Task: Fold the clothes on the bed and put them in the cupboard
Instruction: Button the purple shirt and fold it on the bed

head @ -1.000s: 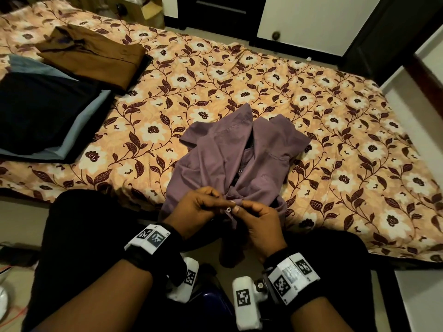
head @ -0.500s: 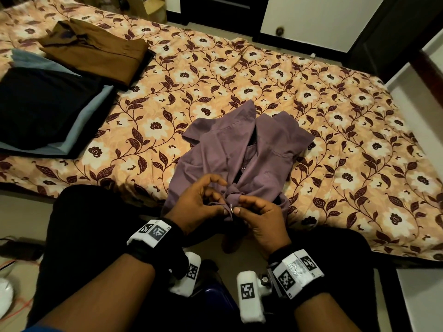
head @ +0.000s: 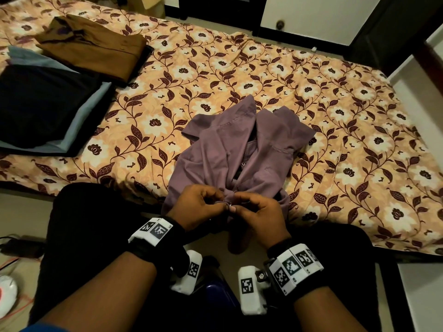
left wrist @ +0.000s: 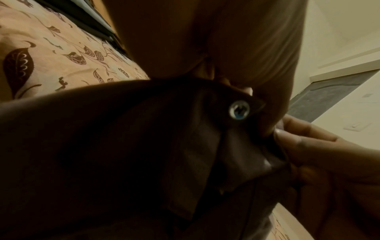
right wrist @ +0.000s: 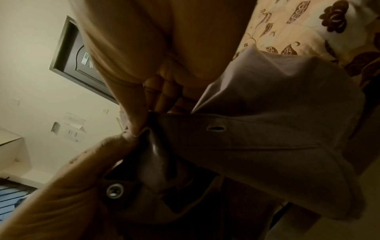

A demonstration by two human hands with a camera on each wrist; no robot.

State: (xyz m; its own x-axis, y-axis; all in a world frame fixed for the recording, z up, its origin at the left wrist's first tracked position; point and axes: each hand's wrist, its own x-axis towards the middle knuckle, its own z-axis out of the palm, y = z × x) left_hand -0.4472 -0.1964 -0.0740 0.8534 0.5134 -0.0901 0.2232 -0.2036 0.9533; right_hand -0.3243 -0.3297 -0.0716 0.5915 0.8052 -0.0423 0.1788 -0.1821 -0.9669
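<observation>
Folded brown shirt lies beyond purple shirt.

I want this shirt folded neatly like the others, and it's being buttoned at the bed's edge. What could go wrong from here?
1. The purple shirt lies bunched and its hem hangs off the bed; it may slide down or crease.
2. Both the left hand and right hand pinch the front edges near a button; with the front gaping above, it could go into the wrong buttonhole.
</observation>
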